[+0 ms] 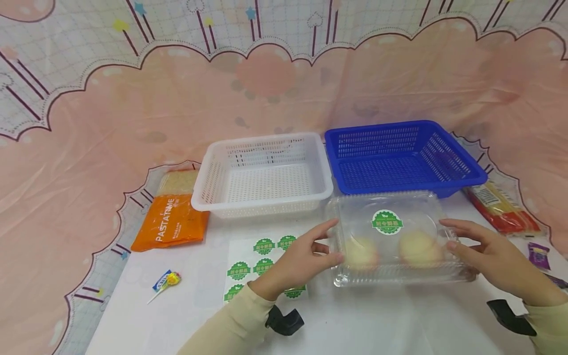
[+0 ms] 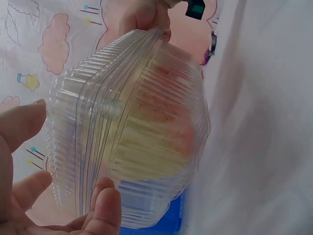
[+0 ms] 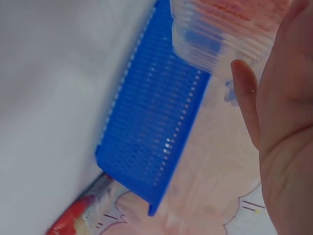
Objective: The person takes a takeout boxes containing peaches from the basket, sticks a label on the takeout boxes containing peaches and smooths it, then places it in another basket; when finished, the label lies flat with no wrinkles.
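A clear plastic clamshell box (image 1: 417, 209) with a green-and-white round sticker (image 1: 387, 222) on its lid appears raised off the white table. Two round, pale yellow fruits (image 1: 419, 249) with pinkish undersides show through it. My left hand (image 1: 301, 261) grips the box's left edge, thumb and fingers on either side of the rim in the left wrist view. On the opposite side, my right hand (image 1: 497, 256) holds the right edge. The right wrist view shows only part of that hand beside the box's ribbed wall (image 3: 210, 44). The box's lid looks closed.
Behind stand a white basket (image 1: 262, 204) and a blue basket (image 1: 408, 190), its front partly overlapped by the box. A sheet of green stickers (image 1: 238, 270), a lollipop (image 1: 168, 281) and an orange pasta bag (image 1: 173, 222) lie left. A red-and-yellow packet (image 1: 506, 209) and purple wrapper (image 1: 539, 255) lie right.
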Motion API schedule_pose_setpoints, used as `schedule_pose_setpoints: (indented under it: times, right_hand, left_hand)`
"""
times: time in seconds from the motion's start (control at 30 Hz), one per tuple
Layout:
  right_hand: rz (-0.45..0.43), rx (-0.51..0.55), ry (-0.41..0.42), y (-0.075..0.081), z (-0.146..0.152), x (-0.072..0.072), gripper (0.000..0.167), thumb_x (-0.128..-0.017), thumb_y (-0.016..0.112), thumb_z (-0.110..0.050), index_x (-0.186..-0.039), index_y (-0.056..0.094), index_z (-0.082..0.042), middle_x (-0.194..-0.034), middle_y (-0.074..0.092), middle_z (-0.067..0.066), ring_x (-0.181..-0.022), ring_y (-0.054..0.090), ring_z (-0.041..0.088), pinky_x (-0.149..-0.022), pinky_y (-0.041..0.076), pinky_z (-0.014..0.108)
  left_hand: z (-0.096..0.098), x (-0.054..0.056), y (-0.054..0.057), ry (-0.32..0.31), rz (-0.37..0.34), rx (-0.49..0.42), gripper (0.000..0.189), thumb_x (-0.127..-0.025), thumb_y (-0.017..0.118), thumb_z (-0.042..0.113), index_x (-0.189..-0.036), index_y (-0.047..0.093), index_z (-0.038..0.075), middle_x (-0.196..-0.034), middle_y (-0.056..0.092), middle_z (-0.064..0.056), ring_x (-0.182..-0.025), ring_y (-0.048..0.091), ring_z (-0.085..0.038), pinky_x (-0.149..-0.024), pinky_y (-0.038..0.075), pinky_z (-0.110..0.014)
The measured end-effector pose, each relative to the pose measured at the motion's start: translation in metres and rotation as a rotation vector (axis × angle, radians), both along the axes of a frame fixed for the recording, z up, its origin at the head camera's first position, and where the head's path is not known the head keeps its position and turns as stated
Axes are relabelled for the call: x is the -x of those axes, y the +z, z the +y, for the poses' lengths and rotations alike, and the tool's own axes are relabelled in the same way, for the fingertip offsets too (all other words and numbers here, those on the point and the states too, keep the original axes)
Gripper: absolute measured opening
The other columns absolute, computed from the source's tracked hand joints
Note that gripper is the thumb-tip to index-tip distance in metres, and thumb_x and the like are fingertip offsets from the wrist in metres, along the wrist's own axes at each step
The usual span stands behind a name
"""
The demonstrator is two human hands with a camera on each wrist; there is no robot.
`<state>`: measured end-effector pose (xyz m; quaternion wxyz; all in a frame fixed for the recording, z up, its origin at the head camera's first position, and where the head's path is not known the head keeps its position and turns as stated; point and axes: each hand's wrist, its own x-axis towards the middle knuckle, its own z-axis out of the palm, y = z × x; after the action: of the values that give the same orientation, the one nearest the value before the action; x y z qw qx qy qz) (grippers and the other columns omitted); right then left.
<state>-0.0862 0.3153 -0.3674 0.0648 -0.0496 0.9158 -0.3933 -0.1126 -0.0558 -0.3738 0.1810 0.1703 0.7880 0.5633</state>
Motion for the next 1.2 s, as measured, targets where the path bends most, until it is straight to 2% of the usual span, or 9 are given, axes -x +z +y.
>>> schedule_pose_setpoints:
  times: [0.23,0.53,0.73,0.83,0.9,0.97,1.07,1.13,1.2]
  right_hand:
    - [0.134,-0.037,-0.025,0.014,0.007,0.002,0.048,-0.103,0.059,-0.014,-0.144,0.044,0.005,-0.131,0.048,0.038,-0.064,0.062,0.013,-0.05,0.055,0.031]
    - [0.156,0.0,-0.03,0.034,0.022,0.013,0.052,-0.105,0.055,-0.016,-0.15,0.038,0.001,-0.132,0.045,0.044,-0.058,0.065,0.021,-0.054,0.056,0.029]
    - [0.139,-0.019,-0.039,0.047,0.028,0.03,0.051,-0.106,0.053,-0.021,-0.151,0.038,-0.004,-0.132,0.045,0.044,-0.058,0.066,0.024,-0.055,0.055,0.029]
    - [0.151,0.012,-0.056,0.053,0.031,0.04,0.049,-0.104,0.056,-0.022,-0.15,0.044,-0.011,-0.126,0.063,0.015,-0.058,0.066,0.024,-0.048,0.053,0.031]
    - [0.164,-0.011,-0.065,0.057,0.033,0.047,0.048,-0.104,0.057,-0.026,-0.149,0.046,-0.013,-0.123,0.062,0.003,-0.062,0.066,0.018,-0.046,0.05,0.034]
    - [0.157,-0.031,-0.078,0.062,0.035,0.055,0.05,-0.104,0.056,-0.03,-0.149,0.045,-0.012,-0.121,0.061,-0.001,-0.067,0.066,0.016,-0.048,0.053,0.034]
    - [0.132,-0.064,-0.084,0.066,0.035,0.068,0.058,-0.104,0.053,-0.037,-0.152,0.039,-0.006,-0.131,0.053,0.028,-0.072,0.066,0.017,-0.054,0.057,0.034]
    - [0.109,-0.061,-0.088,0.068,0.037,0.076,0.061,-0.105,0.05,-0.039,-0.153,0.036,-0.006,-0.133,0.049,0.036,-0.071,0.067,0.022,-0.058,0.059,0.034]
    - [0.106,-0.066,-0.094,0.069,0.04,0.083,0.062,-0.105,0.049,-0.041,-0.154,0.035,-0.006,-0.132,0.05,0.034,-0.072,0.067,0.019,-0.06,0.059,0.031]
  left_hand:
    - [0.011,0.007,0.017,0.008,0.041,0.014,0.068,-0.09,0.075,0.035,-0.151,0.044,0.035,-0.144,0.051,-0.004,-0.106,0.061,-0.009,-0.082,0.054,-0.029]
    - [0.024,0.024,0.034,-0.02,0.086,0.039,0.069,-0.092,0.072,0.04,-0.153,0.04,0.038,-0.148,0.047,0.002,-0.113,0.059,-0.012,-0.083,0.054,-0.033]
    - [0.032,0.039,0.042,-0.029,0.089,-0.013,0.07,-0.092,0.074,0.036,-0.153,0.04,0.037,-0.151,0.044,0.001,-0.116,0.058,-0.015,-0.085,0.054,-0.035]
    - [0.036,0.047,0.045,-0.015,0.1,-0.033,0.07,-0.091,0.075,0.034,-0.152,0.042,0.035,-0.149,0.046,-0.005,-0.113,0.059,-0.015,-0.085,0.055,-0.034]
    - [0.038,0.051,0.048,-0.008,0.103,-0.051,0.07,-0.091,0.075,0.032,-0.152,0.042,0.034,-0.148,0.047,-0.007,-0.111,0.06,-0.015,-0.085,0.055,-0.034]
    - [0.039,0.055,0.05,-0.009,0.109,-0.071,0.07,-0.091,0.075,0.031,-0.152,0.043,0.033,-0.148,0.047,-0.008,-0.108,0.061,-0.014,-0.084,0.055,-0.033]
    - [0.041,0.059,0.052,-0.013,0.107,-0.098,0.07,-0.091,0.076,0.029,-0.152,0.043,0.031,-0.148,0.047,-0.008,-0.105,0.063,-0.011,-0.084,0.055,-0.032]
    - [0.042,0.062,0.053,-0.011,0.103,-0.116,0.07,-0.091,0.076,0.029,-0.152,0.043,0.03,-0.148,0.048,-0.007,-0.104,0.063,-0.01,-0.085,0.055,-0.032]
    - [0.043,0.064,0.054,-0.005,0.102,-0.127,0.069,-0.091,0.076,0.029,-0.152,0.044,0.029,-0.146,0.05,-0.005,-0.105,0.063,-0.009,-0.086,0.055,-0.031]
